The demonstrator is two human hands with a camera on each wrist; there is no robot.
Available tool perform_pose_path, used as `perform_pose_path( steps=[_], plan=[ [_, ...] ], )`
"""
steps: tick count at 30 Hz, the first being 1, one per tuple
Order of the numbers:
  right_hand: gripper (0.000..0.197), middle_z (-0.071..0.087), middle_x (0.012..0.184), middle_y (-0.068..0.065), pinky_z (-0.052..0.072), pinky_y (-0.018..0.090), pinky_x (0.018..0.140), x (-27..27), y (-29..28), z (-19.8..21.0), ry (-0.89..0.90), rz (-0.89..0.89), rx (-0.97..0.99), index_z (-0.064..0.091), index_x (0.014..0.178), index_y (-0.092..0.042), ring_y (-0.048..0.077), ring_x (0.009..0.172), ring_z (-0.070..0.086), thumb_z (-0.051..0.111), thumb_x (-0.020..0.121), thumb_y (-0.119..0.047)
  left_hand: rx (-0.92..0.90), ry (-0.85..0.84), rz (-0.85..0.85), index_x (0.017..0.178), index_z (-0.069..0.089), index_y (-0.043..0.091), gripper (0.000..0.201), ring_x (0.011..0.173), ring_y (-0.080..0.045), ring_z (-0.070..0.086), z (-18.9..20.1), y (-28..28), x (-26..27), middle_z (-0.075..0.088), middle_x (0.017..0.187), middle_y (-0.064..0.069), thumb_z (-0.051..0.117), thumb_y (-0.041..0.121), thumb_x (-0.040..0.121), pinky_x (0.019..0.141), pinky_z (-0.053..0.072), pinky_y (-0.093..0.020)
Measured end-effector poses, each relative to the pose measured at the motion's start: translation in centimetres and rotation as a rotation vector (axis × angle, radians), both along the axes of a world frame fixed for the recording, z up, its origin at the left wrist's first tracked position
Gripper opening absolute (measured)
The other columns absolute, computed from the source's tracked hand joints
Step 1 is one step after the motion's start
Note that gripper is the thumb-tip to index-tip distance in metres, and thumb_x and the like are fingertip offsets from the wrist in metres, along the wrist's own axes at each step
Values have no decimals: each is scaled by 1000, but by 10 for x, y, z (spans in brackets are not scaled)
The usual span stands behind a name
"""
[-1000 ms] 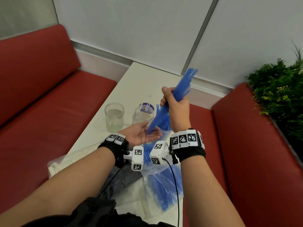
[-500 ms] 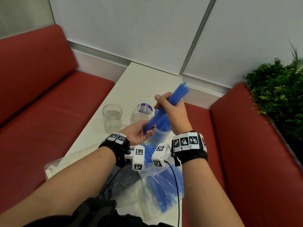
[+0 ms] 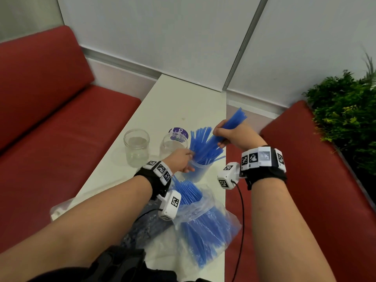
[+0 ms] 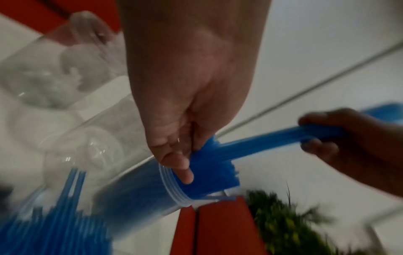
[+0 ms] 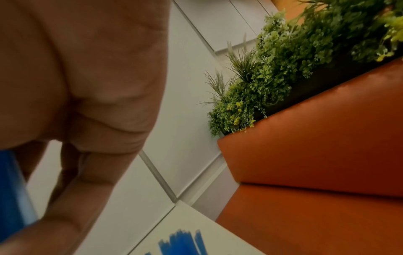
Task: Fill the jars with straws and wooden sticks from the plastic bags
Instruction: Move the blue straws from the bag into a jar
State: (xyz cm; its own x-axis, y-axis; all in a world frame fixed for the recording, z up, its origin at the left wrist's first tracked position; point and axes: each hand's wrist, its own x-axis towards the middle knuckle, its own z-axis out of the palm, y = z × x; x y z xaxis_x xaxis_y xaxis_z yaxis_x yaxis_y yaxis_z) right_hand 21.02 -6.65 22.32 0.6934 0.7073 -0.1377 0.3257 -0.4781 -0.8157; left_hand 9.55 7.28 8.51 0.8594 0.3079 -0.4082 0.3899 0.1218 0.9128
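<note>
My right hand grips a bundle of blue straws, tilted, with its lower end among the straws that stand in a clear jar. My left hand holds that jar at its mouth; in the left wrist view its thumb lies on the threaded rim of the jar and the bundle runs to the right hand. Two empty clear jars stand to the left. An open plastic bag of blue straws lies near me.
The narrow white table runs between two red benches. A purple-labelled lid lies behind the middle jar. A pale bag lies at the near left edge. Green plants stand at the right.
The right hand has come down and tipped the raised straw bundle into the jar. The left hand left the bundle's lower end and took hold of the jar's mouth.
</note>
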Motion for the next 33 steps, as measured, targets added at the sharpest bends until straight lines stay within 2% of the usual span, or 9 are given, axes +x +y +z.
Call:
perform_pose_path(
  steps=[7, 11, 15, 20, 22, 25, 27, 31, 33],
  plan=[
    [9, 73, 72, 19, 61, 32, 67, 15, 11, -35, -107, -186, 28, 69, 86, -2, 19, 54, 67, 68, 89, -11, 831, 16, -439, 129, 56, 5, 37, 113, -34, 59, -19, -9, 5, 61, 124, -18, 39, 0, 97, 95, 45, -37],
    [13, 73, 76, 20, 62, 44, 73, 5, 19, -69, -93, -270, -10, 71, 86, 2, 21, 60, 66, 71, 87, -11, 966, -29, -480, 141, 47, 7, 44, 123, -30, 54, -32, -12, 4, 54, 138, -13, 42, -1, 97, 105, 41, -36],
    [45, 62, 109, 2, 54, 37, 82, 0, 22, -85, -166, -296, -23, 61, 116, -17, 19, 95, 60, 82, 80, -35, 1034, -3, -525, 150, 34, 7, 55, 140, -24, 39, -36, -11, 5, 36, 155, -9, 41, -3, 97, 115, 29, -32],
    [49, 52, 138, 0, 40, 33, 108, -8, 40, -79, -617, -427, 342, 47, 140, -25, 17, 131, 47, 56, 95, -44, 993, -23, -496, 150, 36, 8, 57, 140, -24, 38, -37, -8, 2, 35, 156, -8, 39, -5, 95, 116, 27, -30],
    [54, 37, 159, 8, 22, 41, 123, -12, 46, -93, -722, -308, 103, 35, 154, -18, 26, 150, 26, 42, 105, -41, 1012, -23, -495, 149, 37, 10, 58, 138, -23, 42, -38, -9, 1, 36, 155, -7, 40, -6, 94, 112, 30, -28],
    [71, 5, 170, 8, -2, 53, 125, -18, 42, -126, -599, -84, -427, 10, 162, -15, 33, 156, -7, 26, 106, -54, 968, -37, -483, 146, 44, 15, 59, 123, -25, 56, -37, -8, 2, 51, 145, -7, 42, -8, 91, 102, 43, -30],
    [74, -3, 170, 7, -7, 54, 124, -16, 37, -135, -572, -21, -467, 4, 163, -18, 32, 155, -14, 23, 104, -59, 890, -56, -468, 139, 53, 14, 52, 119, -24, 58, -35, -5, 1, 58, 137, -8, 41, -5, 92, 102, 45, -34],
    [62, 8, 169, 8, -9, 49, 125, -14, 36, -127, -632, -90, -262, 19, 161, -18, 31, 156, -6, 32, 108, -47, 762, -58, -287, 104, 73, 11, 33, 100, -21, 65, -40, 2, -5, 71, 108, -6, 43, 2, 93, 92, 50, -30],
    [41, 45, 152, 12, 16, 51, 124, -23, 35, -118, -703, -171, -7, 53, 143, -13, 34, 147, 30, 46, 105, -27, 774, 24, -322, 94, 75, 9, 28, 90, -20, 66, -46, 4, -9, 72, 97, -6, 47, 5, 92, 86, 52, -30]
  ],
)
